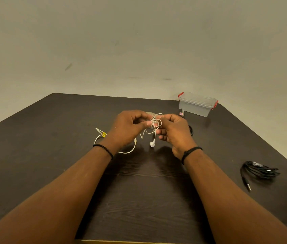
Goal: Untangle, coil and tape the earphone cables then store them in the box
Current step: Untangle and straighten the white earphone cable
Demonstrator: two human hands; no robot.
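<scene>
Both hands' fingers [148, 122] around tangled white earphone cable [154, 125]

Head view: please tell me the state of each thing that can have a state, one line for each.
white earphone cable: tangled, held above the table, one earbud hanging down.
left hand: pinches the white cable.
right hand: pinches the white cable.
box: lid on, red latches at both ends; latched or not, cannot tell.
black earphone cable: loosely bundled on the table, plug sticking out, untouched.

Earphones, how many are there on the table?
2 for sure: white earphones in both hands, black earphones lying at the right. Another dark cable may hide behind the right hand.
</scene>
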